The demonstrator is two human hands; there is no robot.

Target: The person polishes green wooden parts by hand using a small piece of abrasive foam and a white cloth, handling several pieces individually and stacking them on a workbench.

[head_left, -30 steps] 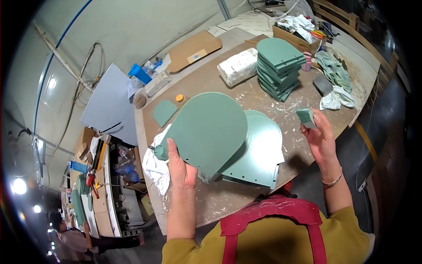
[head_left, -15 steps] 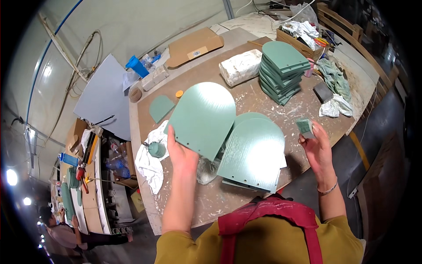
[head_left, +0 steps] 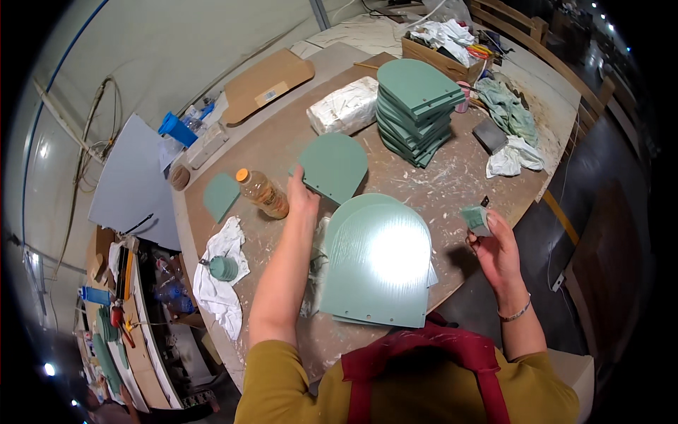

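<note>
one panel (head_left: 333,166) in left grip (head_left: 302,196)

An orange-capped bottle (head_left: 265,196) stands on the tabletop (head_left: 258,150), with a blue cup (head_left: 179,130) near a cardboard sheet (head_left: 263,83)

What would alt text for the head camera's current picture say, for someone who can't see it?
A person's left hand holds a green, round-topped panel by its edge at a worktable, while the right hand pinches a small green pad. Similar panels lie nearest the person, the top one glossy, and a taller stack stands farther back beside a white bundle.
</note>
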